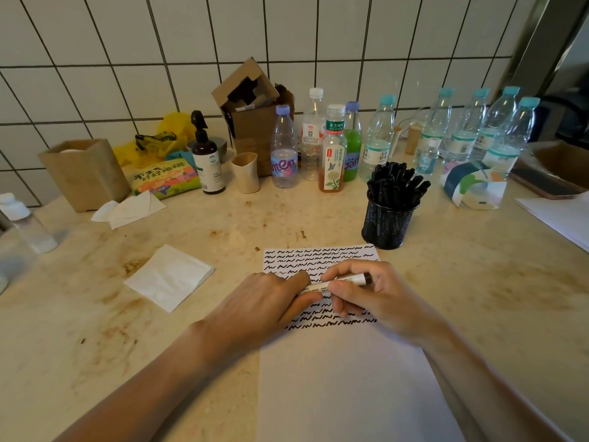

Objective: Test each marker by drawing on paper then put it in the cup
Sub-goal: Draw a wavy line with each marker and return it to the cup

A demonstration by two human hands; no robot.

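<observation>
- Where the surface reaches its left edge, a small clear bottle with a white cap is seen, and behind it a brown paper bag is stood near the tiled wall.
- A folded white napkin is laid flat on the surface, well left of the paper.
- A dark pump bottle, a beige cup and an open cardboard box are lined up further back.
- The left hand is laid over the left part of the paper, its fingers curled round the left end of the marker.
- The marker is held level over the rows of black squiggles, between both hands, its dark end turned to the right.
- The right hand is closed on the marker's middle, pinched by thumb and fingers.
- A black mesh cup, filled with black markers, is stood just beyond the paper's upper right corner.
- Plastic bottles are ranged along the wall, from the middle to the right.
- A sheet of white paper is seen at the right edge.
</observation>
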